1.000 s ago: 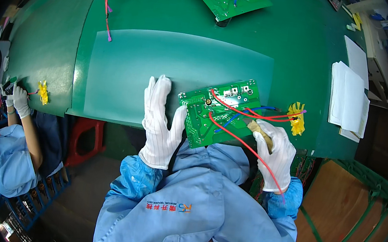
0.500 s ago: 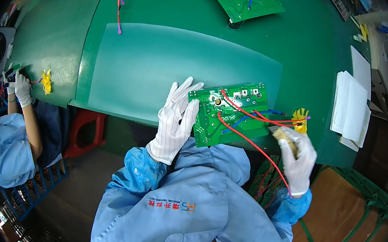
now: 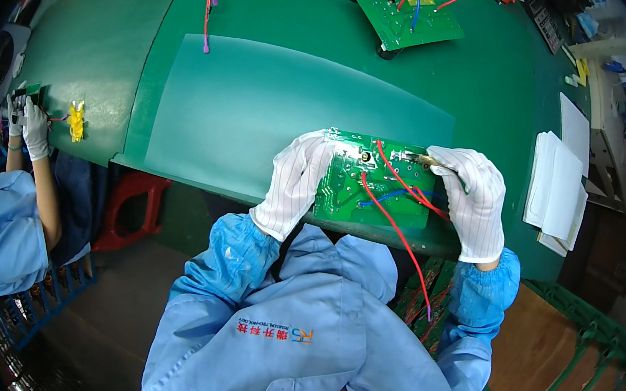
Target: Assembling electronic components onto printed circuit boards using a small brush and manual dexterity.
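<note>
A green circuit board (image 3: 343, 199) with red and blue wires is held near the table's front edge, tilted slightly. My left hand (image 3: 295, 182), in a white striped glove, is closed on the board's left edge. My right hand (image 3: 474, 202), gloved likewise, pinches a small thin tan-and-dark tool (image 3: 426, 160) whose kind I cannot make out. Its tip is at the white parts along the board's upper right. One red wire (image 3: 401, 236) hangs over the near edge toward my chest; other wires run under my right hand.
More wired circuit boards (image 3: 406, 21) stand at the far side, beside hanging red wires (image 3: 208, 14). A translucent sheet (image 3: 239, 102) covers the table's middle. White papers (image 3: 555, 188) lie at the right. At the left a co-worker's gloved hands (image 3: 31, 125) hold a part near yellow tape (image 3: 76, 122).
My right hand has moved up and left, bringing the tool from beside the board to its upper right. The board has turned straighter. The yellow piece at the right is now hidden.
</note>
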The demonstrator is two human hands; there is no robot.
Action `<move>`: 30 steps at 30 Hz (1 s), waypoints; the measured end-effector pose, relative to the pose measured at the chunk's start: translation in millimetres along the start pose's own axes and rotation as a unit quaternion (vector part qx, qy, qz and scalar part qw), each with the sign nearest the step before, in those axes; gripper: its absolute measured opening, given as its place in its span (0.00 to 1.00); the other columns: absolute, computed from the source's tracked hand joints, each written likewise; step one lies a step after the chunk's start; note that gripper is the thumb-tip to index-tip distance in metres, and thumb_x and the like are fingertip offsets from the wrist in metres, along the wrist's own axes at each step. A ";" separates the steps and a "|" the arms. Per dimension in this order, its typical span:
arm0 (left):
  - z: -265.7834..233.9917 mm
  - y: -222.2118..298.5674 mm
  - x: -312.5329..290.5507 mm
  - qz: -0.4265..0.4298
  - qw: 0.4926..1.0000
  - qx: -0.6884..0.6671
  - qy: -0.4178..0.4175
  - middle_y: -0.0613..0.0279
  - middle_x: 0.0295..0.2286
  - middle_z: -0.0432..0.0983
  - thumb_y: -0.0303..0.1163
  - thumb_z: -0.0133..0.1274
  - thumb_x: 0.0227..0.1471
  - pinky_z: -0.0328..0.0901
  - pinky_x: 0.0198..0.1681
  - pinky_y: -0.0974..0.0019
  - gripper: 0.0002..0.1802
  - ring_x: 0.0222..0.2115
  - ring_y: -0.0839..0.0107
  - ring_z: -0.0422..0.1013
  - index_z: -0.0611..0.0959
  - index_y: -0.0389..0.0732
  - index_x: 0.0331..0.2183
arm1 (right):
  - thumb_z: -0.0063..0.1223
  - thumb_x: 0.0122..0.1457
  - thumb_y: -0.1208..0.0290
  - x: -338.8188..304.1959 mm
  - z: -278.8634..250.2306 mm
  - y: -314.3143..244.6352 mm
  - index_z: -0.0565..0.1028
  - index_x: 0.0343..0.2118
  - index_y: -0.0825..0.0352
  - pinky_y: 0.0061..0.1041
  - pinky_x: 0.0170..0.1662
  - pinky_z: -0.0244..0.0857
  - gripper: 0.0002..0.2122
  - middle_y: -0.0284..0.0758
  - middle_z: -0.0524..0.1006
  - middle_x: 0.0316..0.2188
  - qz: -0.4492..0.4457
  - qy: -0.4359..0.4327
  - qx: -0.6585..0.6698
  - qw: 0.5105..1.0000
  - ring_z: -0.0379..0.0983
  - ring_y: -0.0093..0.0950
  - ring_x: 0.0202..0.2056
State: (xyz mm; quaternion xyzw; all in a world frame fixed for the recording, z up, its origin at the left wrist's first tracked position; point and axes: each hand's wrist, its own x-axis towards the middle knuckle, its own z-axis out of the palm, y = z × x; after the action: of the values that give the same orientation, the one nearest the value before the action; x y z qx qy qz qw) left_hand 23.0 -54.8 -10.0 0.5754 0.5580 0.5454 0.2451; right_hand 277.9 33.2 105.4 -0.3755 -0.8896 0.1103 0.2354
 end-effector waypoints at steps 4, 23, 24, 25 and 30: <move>-2.9 9.9 0.6 0.001 1.000 -0.026 -0.009 0.49 0.44 0.82 0.26 0.52 0.65 0.70 0.50 0.58 0.12 0.44 0.51 0.78 0.83 0.33 0.47 | 0.62 0.54 0.78 -2.0 15.5 -5.8 0.81 0.43 0.62 0.35 0.40 0.71 0.12 0.35 0.82 0.37 -0.003 0.009 -0.007 1.000 0.79 0.38 0.37; -5.7 17.9 9.1 0.091 0.995 -0.038 -0.015 0.48 0.45 0.82 0.21 0.52 0.62 0.72 0.52 0.53 0.12 0.46 0.48 0.78 0.83 0.32 0.46 | 0.63 0.52 0.80 -10.3 20.1 -34.0 0.82 0.43 0.63 0.34 0.37 0.71 0.15 0.36 0.81 0.37 0.004 0.035 -0.042 0.998 0.78 0.38 0.35; -6.2 17.8 9.6 0.087 0.995 -0.044 -0.021 0.48 0.45 0.82 0.21 0.52 0.62 0.72 0.52 0.53 0.12 0.46 0.48 0.78 0.83 0.32 0.46 | 0.64 0.52 0.80 -8.5 19.1 -35.6 0.82 0.43 0.64 0.35 0.37 0.71 0.14 0.37 0.81 0.37 0.006 0.035 -0.031 0.999 0.78 0.39 0.36; -5.9 17.4 9.9 0.088 0.995 -0.047 -0.023 0.48 0.45 0.82 0.21 0.52 0.62 0.72 0.52 0.53 0.12 0.46 0.48 0.78 0.83 0.32 0.47 | 0.64 0.52 0.79 -7.2 17.7 -36.4 0.82 0.42 0.64 0.35 0.38 0.71 0.13 0.37 0.81 0.37 0.008 0.036 -0.020 0.999 0.78 0.39 0.36; -6.0 17.2 9.0 0.093 0.994 -0.048 -0.030 0.48 0.45 0.82 0.20 0.52 0.62 0.72 0.52 0.52 0.13 0.46 0.48 0.78 0.82 0.32 0.47 | 0.64 0.55 0.78 -12.5 14.4 -32.1 0.81 0.41 0.67 0.36 0.40 0.71 0.11 0.40 0.81 0.37 0.067 -0.003 0.030 0.997 0.78 0.42 0.36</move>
State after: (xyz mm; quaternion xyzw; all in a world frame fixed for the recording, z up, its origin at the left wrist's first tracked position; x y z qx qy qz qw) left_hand 22.1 -53.0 10.2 0.6283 0.4676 0.5748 0.2368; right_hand 258.5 1.6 100.7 -0.4270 -0.8592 0.1539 0.2364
